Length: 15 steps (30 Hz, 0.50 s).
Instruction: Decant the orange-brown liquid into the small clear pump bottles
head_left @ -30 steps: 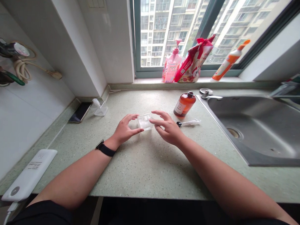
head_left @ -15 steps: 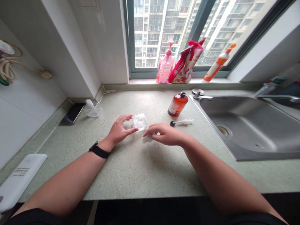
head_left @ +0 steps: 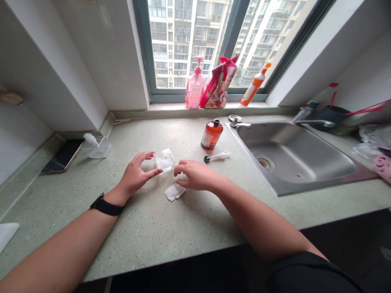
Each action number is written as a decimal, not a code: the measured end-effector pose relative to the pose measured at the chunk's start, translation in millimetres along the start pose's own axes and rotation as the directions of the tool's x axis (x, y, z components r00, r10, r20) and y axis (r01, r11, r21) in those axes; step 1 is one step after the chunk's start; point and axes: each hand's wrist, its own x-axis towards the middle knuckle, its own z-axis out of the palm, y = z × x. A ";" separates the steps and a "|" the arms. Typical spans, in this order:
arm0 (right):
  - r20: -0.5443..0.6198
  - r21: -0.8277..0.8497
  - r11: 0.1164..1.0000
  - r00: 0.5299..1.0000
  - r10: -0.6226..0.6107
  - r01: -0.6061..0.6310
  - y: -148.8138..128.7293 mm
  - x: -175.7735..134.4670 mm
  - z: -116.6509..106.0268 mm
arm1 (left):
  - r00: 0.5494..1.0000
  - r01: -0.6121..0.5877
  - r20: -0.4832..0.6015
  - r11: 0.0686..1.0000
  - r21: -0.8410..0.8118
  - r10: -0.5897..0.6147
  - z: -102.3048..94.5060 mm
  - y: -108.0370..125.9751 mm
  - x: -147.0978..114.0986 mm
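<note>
My left hand (head_left: 136, 174), with a black watch on its wrist, grips a clear square bottle (head_left: 164, 159) between thumb and fingers. The bottle has a round opening on top. Just right of it hovers my right hand (head_left: 194, 174), its fingers bent and apart with nothing visible in them. Below those fingers a folded white tissue (head_left: 174, 191) lies on the counter. Behind my right hand are an amber bottle (head_left: 211, 136) without a cap and a pump top (head_left: 217, 156) with a black collar, lying on its side.
A phone (head_left: 63, 155) and a clear container with a white nozzle (head_left: 98, 146) are at the left. The steel sink (head_left: 298, 154) is set into the counter (head_left: 141, 234) at the right. A pink pump bottle (head_left: 195, 89), a red bag (head_left: 218, 85) and an orange-white bottle (head_left: 254, 86) stand on the windowsill.
My right hand has let go of the tissue and lifted away towards the clear bottle. The tissue now rests on the counter. The view has turned right.
</note>
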 end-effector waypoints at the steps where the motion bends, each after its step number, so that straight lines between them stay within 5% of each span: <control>1: -0.019 0.004 1.000 1.000 0.007 -0.007 2.7 -0.2 -5.3 | 1.000 -0.002 0.002 1.000 0.002 0.002 -0.2 -0.2 0.1; 5: -0.089 0.118 0.993 0.995 0.034 -0.023 23.5 -6.8 -38.1 | 1.000 -0.002 0.027 1.000 0.020 0.002 -0.9 -1.5 0.2; 9: -0.142 0.275 0.946 0.966 0.218 -0.173 60.8 -31.0 -71.4 | 0.999 0.000 0.046 0.999 0.037 -0.002 -0.7 -2.3 -0.6; 15: -0.306 0.137 0.944 0.894 0.328 -0.299 122.3 -66.3 -82.6 | 0.999 -0.004 0.049 0.999 0.033 0.002 0.5 -2.0 -1.3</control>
